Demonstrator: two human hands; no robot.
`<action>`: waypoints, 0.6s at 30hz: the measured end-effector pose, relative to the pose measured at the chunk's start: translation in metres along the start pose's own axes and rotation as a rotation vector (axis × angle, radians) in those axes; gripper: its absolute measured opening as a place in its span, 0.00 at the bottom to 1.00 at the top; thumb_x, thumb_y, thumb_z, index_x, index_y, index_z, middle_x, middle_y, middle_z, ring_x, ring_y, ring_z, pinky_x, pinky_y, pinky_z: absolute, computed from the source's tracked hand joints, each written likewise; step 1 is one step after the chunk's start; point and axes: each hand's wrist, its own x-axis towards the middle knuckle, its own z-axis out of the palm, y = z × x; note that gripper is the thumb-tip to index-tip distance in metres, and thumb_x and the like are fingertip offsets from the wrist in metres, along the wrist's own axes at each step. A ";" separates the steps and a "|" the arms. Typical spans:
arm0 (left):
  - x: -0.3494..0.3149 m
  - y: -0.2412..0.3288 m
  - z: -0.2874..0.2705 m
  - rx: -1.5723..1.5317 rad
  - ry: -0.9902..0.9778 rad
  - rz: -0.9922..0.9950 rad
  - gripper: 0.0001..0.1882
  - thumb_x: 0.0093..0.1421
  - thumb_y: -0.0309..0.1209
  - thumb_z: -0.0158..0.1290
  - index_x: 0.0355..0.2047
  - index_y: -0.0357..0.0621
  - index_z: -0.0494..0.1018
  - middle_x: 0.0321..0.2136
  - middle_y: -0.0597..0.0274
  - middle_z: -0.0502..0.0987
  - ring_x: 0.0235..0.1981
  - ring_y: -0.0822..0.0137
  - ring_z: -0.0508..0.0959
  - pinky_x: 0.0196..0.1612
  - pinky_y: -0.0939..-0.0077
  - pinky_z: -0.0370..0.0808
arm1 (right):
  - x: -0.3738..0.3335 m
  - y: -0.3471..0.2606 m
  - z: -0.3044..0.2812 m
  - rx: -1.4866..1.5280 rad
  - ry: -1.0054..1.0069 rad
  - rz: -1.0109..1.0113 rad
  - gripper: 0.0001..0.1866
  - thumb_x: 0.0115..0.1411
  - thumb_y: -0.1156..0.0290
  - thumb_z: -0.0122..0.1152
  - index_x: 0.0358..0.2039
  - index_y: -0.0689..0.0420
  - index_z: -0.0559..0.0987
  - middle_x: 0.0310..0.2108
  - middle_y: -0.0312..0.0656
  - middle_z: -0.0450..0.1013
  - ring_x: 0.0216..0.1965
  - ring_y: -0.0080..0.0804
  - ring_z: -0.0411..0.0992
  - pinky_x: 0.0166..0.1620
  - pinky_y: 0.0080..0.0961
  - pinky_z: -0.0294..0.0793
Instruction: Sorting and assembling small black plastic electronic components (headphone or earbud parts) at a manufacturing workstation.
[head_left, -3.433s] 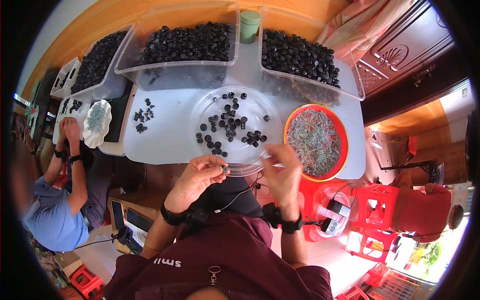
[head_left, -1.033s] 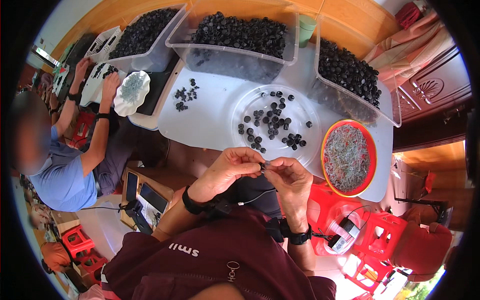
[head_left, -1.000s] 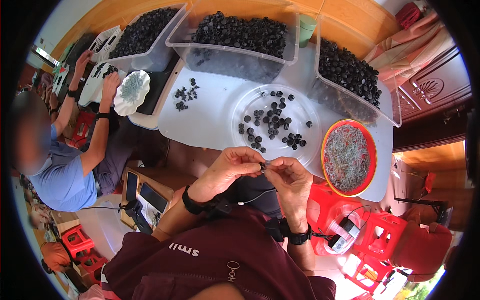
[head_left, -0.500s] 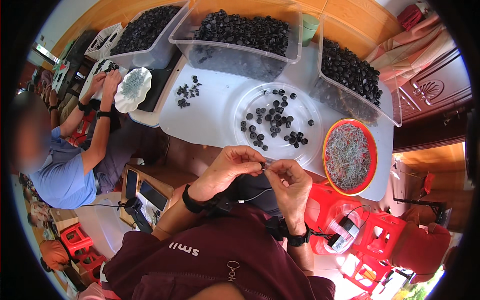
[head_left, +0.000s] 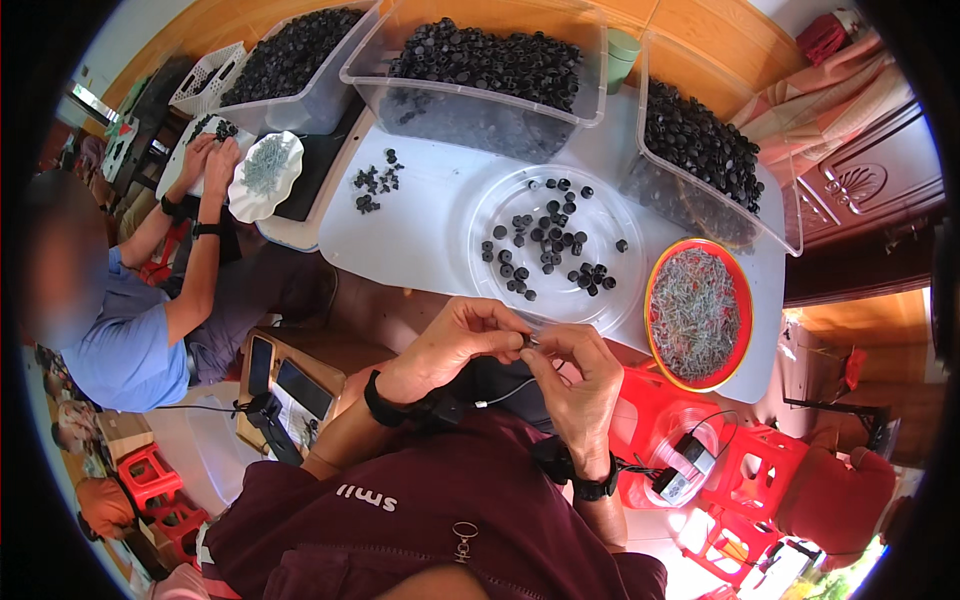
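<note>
My left hand (head_left: 455, 345) pinches a small black plastic cap (head_left: 527, 339) between thumb and fingertips, above the table's near edge. Meeting it from the other side, my right hand (head_left: 578, 372) is closed in a pinch on a small silver screw (head_left: 534, 343), its tip close against the cap and mostly hidden by the fingers. Just beyond my hands sits a round clear plastic tray (head_left: 625, 290) with several loose black caps (head_left: 552, 235) on it. To the right, a red bowl with a yellow rim (head_left: 655, 350) is full of silver screws (head_left: 695, 315).
Large clear bins (head_left: 470, 125) of black parts line the table's far side. Small black pieces (head_left: 377, 182) lie left of the tray. At the left, a co-worker in a blue shirt (head_left: 135, 340) works beside a white scalloped dish (head_left: 290, 180) of screws. Red stools (head_left: 745, 470) stand at the right.
My right hand has shifted slightly, its fingers curling closer around the pinched pieces. Less of the silver screw shows now. My left hand stays nearly in place.
</note>
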 end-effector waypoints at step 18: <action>0.003 -0.015 -0.006 -0.184 0.020 -0.060 0.08 0.56 0.26 0.55 0.37 0.38 0.74 0.27 0.63 0.77 0.27 0.74 0.78 0.32 0.82 0.76 | -0.004 0.017 0.015 -0.121 0.088 -0.163 0.09 0.46 0.84 0.63 0.28 0.62 0.75 0.28 0.42 0.72 0.29 0.28 0.72 0.34 0.20 0.71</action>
